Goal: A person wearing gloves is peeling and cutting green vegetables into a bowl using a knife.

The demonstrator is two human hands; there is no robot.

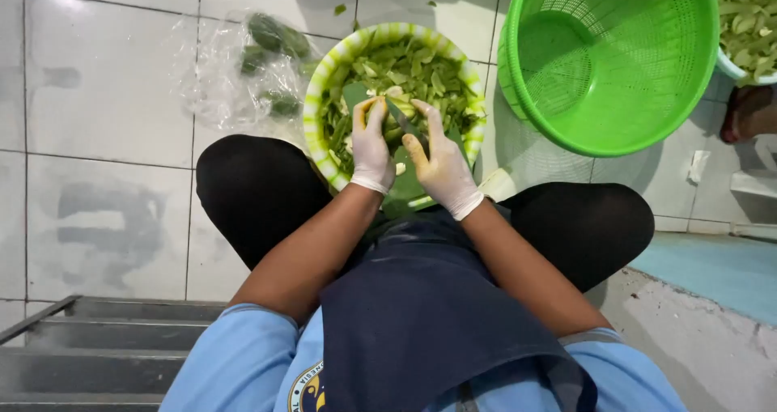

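Your left hand (371, 146) grips a green vegetable (402, 107); your right hand (441, 165) closes around a knife (402, 118) (above the striped bowl (324, 80), frame centre).

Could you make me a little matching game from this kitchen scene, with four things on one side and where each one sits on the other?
Things:
1. knife
2. striped bowl
3. green basket
4. plastic bag

Places:
A. on the tiles, left of the bowl, with green vegetables inside
B. in the right hand
C. empty, at upper right
D. in front of the knees, full of cut green pieces

Pairs: 1-B, 2-D, 3-C, 4-A
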